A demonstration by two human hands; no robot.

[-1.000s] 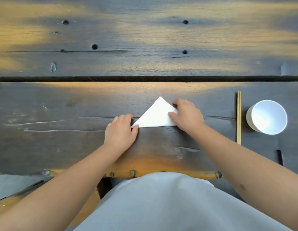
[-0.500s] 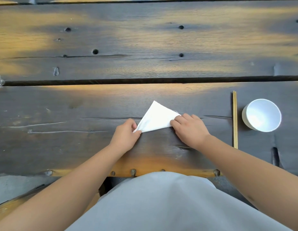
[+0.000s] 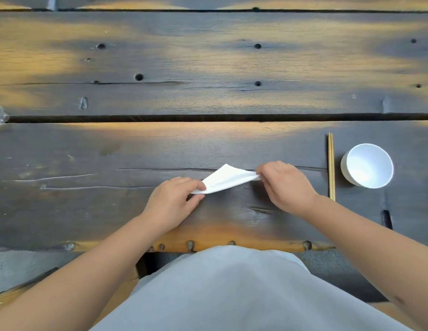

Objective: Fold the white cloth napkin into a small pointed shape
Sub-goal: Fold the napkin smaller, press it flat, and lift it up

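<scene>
So, fingers first: the near-left corner of the white cloth napkin (image 3: 226, 180) is pinched between thumb and fingertips of the left hand (image 3: 171, 204), closed right on the fabric. The opposite corner is gripped by the right hand (image 3: 286, 185), fingers curled in and clamped on the tip, though exactly which fingers are doing the clamping can't be made out from above.

The napkin is held stretched between the two hands, apparently lifted slightly off the dark wooden table (image 3: 112, 211), over the near plank just ahead of the person's lap. A shadow is thrown under its near edge, so it probably isn't lying flat.

Step-wise, it looks like a mid-fold moment: the cloth is already down to a small folded triangle-ish shape, and it's being picked up by two corners, likely to be turned or folded over again. For the next move, the corners would need to be brought together evenly and the edges lined up before anything gets pressed down, otherwise the point will come out lopsided.

Looks-wise: clean white, slightly textured, one far corner poking up and away, with soft creases running along its length.

Off to the right, well apart, wooden chopsticks (image 3: 331, 167) are laid beside a white bowl (image 3: 367, 165).
</scene>
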